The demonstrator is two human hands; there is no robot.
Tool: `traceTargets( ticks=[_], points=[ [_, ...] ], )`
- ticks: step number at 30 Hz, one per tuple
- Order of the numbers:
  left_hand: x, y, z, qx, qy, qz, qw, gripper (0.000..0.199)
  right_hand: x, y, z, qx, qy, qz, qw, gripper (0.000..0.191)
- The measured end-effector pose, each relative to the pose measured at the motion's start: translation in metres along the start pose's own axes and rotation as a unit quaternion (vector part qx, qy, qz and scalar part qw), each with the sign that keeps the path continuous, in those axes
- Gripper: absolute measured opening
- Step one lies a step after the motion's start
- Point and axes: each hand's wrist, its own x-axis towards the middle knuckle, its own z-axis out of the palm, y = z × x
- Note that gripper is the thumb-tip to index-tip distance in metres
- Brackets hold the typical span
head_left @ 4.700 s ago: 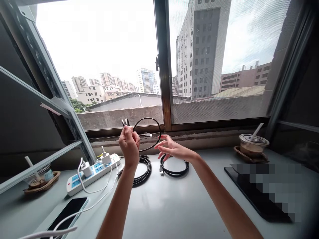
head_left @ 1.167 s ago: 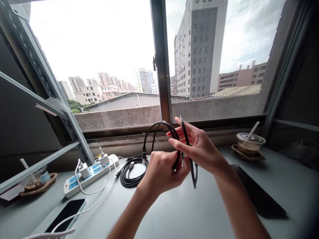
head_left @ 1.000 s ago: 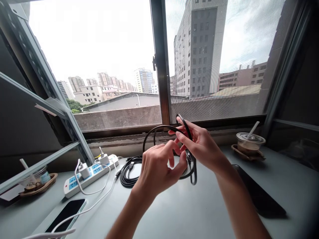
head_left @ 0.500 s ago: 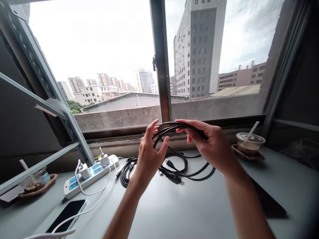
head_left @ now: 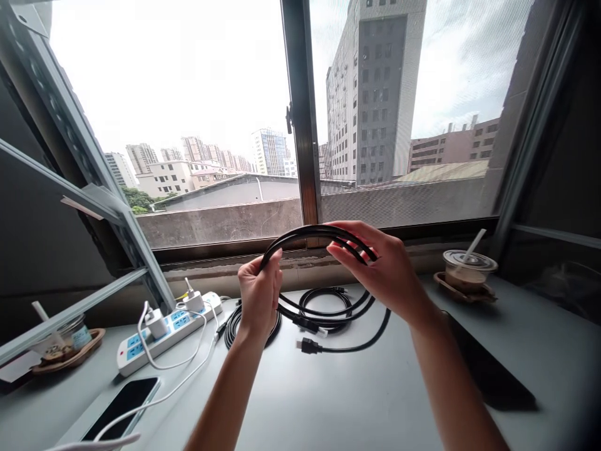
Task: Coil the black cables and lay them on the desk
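A black HDMI cable [head_left: 307, 231], looped into several turns, is held above the desk in an arch between my hands. My left hand [head_left: 258, 291] is closed around the left side of the loops. On the right side, my right hand [head_left: 392, 272] grips the same turns between thumb and fingers. One end hangs down from the loops, its plug [head_left: 310, 346] low over the desk; a second plug [head_left: 307, 324] shows just above it, with a pale tip. Behind my left hand lies another black coiled cable [head_left: 231, 332], partly covered by the wrist.
A white power strip [head_left: 169, 329] with chargers and white cords stands at left, near a phone [head_left: 123, 407]. Lidded drink cups sit in cardboard holders at far left [head_left: 77, 357] and right [head_left: 469, 269]. A dark flat object [head_left: 493, 369] lies beside my right forearm.
My left hand, with fingers spread before, has closed on the loops and moved left and down. The loops are stretched wider, and the hanging plug has swung clear below.
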Motion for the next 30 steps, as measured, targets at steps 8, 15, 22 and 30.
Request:
traceTargets(
  ticks=[8,15,22,30],
  points=[
    [-0.006,0.001,0.011,-0.103,0.018,-0.101,0.989,0.049,0.0,0.002,0.003,-0.063,0.081,0.018,0.995,0.028],
    [-0.007,0.002,0.013,-0.147,0.033,-0.129,0.98,0.049,0.004,0.015,0.007,-0.023,0.075,0.057,0.995,0.038],
    [-0.003,-0.029,0.018,-0.134,-0.004,-0.179,0.975,0.047,-0.001,-0.006,0.005,0.073,0.067,0.121,0.988,0.029],
    [-0.009,-0.061,0.026,-0.014,-0.129,-0.274,0.953,0.016,-0.006,-0.026,-0.004,0.098,0.09,0.155,0.979,0.035]
  ],
)
